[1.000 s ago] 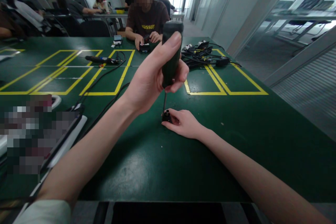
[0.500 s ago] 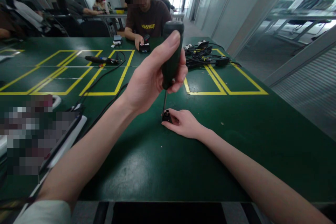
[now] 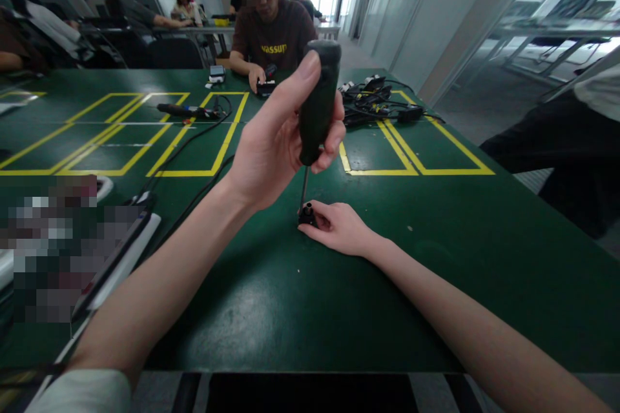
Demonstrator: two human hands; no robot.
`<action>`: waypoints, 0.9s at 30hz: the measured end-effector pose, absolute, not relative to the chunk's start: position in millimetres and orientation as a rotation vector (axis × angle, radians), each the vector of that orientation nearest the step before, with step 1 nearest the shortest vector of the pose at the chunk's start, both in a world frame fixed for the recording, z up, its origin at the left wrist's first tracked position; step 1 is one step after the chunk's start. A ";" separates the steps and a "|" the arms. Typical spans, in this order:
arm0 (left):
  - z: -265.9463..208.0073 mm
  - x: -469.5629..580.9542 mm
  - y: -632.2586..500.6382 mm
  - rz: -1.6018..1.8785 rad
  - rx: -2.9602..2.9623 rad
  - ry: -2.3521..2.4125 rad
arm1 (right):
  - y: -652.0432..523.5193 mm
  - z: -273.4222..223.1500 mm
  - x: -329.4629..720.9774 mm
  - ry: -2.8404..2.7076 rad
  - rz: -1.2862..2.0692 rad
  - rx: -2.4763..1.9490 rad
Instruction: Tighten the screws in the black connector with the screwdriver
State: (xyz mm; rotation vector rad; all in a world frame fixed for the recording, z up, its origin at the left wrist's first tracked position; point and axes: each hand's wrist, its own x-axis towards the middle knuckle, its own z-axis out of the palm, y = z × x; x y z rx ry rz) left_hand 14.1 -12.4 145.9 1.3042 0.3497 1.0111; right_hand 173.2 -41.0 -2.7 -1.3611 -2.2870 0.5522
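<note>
Across the lower view spread a smooth, dark-green counter [image 3: 271, 316], its glossy surface catching a pale patch of light and marked farther off with rectangles of flat yellow tape [image 3: 382, 172]. Toward its far right side lay a loose tangle of thin black cables [image 3: 372, 100]. The left hand [image 3: 271, 148] was wrapped around a screwdriver with a thick, dark, rounded handle [image 3: 317, 110], the thumb laid along its upper end. The right hand [image 3: 346, 229], low over the counter, pinched a small, black, blocky part with a short round tube on top [image 3: 306, 215]. That part sat at counter level, below the handle. The screwdriver's thin, straight shaft [image 3: 305, 187] ran down, slightly tilted, to the part's left edge; its tip was too small to make out.
</note>
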 end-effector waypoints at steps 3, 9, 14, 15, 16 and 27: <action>146.9 14.2 -13.0 1.003 1.320 0.370 | -41.2 -1.2 173.0 -2.290 0.563 -1.371; 144.7 13.4 -12.5 1.019 1.281 0.273 | -41.2 -0.9 173.0 -2.285 0.575 -1.368; 142.0 14.5 -11.4 1.030 1.292 0.214 | -40.7 -2.8 173.5 -2.286 0.558 -1.367; 142.3 14.9 -11.9 1.041 1.288 0.231 | -40.7 -3.0 173.5 -2.288 0.557 -1.367; 142.9 15.3 -12.5 1.049 1.285 0.259 | -40.6 -3.0 173.5 -2.289 0.556 -1.366; 146.1 14.8 -12.6 1.023 1.286 0.336 | -40.7 -0.7 172.0 -2.282 0.561 -1.392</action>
